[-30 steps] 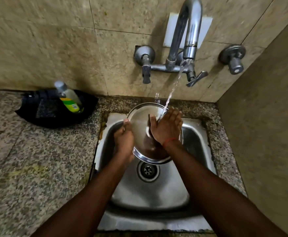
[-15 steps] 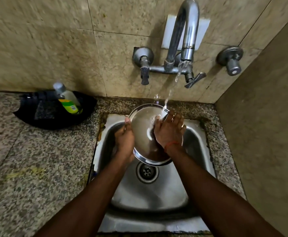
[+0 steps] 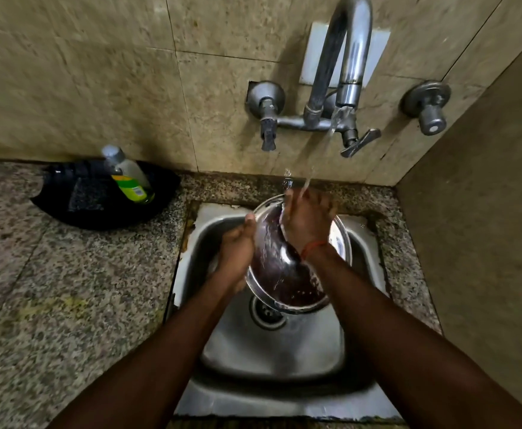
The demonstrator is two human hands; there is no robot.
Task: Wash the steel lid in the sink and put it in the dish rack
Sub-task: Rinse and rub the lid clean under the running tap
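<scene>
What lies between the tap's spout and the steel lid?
Head view: running water, then the right hand spread against the steel lid.

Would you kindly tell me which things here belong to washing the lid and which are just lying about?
Part of the job:
- steel lid
- left hand, gripping its rim
- right hand, flat on it
- tap, running
- sink

Lying about:
- soap bottle, leaning in the black tray
- wall knob

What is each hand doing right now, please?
Left hand: grips the steel lid by its left rim.
Right hand: open, fingers flat against the lid's face.
</scene>
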